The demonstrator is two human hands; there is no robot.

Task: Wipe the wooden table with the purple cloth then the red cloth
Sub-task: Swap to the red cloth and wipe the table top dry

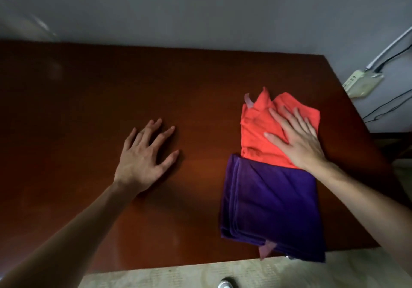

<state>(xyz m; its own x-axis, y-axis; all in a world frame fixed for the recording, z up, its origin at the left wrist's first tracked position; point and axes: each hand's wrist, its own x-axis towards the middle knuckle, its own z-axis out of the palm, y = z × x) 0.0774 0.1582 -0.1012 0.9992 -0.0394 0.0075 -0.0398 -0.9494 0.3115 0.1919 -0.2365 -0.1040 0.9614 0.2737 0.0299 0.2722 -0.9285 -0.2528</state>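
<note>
A dark reddish wooden table fills most of the view. On its right side lies a folded purple cloth, its near corner hanging over the table's front edge. A crumpled red cloth lies just behind it, touching it. My right hand rests flat on the red cloth with fingers spread and straight. My left hand lies flat on the bare wood to the left of the cloths, fingers spread, holding nothing.
A grey wall runs behind the table. At the right, a pale power strip with dark cables hangs on the wall beyond the table's edge. Light flooring shows below the front edge, with a shoe tip there.
</note>
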